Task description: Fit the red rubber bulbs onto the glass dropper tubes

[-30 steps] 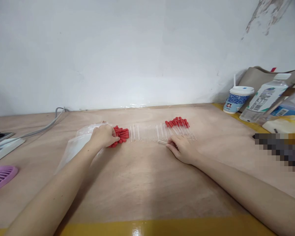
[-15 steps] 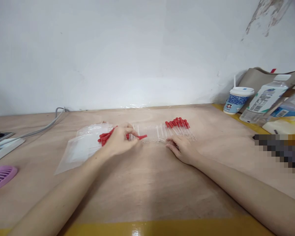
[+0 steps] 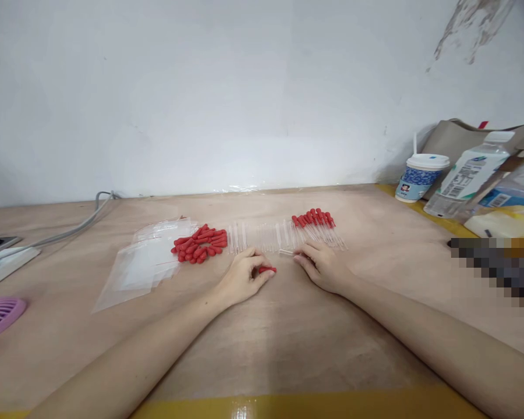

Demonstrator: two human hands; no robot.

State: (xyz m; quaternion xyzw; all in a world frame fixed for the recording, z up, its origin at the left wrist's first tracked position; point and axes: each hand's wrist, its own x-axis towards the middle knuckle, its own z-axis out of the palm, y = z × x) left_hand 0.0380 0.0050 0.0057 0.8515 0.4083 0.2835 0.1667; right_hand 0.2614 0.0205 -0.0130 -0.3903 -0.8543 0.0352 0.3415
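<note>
The left hand (image 3: 248, 276), nearly closed, pinches a red bulb (image 3: 268, 269), the right hand (image 3: 321, 266), curled inward, holds what looks like a clear tube (image 3: 286, 252), and beyond on the tabletop (image 3: 244, 349) lie loose red bulbs (image 3: 196, 251), a row of clear tubes (image 3: 262, 237) and red-topped tubes (image 3: 317, 219)

Pale wood-grain tabletop (image 3: 332, 355), yellow strip (image 3: 314, 406) along near edge. Bears at left: purple slatted object (image 3: 4, 317), grey cable (image 3: 72, 230). Bears mid-table: clear plastic bags (image 3: 133, 270), heap of red bulbs (image 3: 196, 249) at bags' right side, row of thin clear tubes (image 3: 245, 235), then red-topped tubes (image 3: 317, 219) side by side. Bears at far right: blue patterned cup (image 3: 419, 179) with straw, clear bottle (image 3: 469, 174).
</note>
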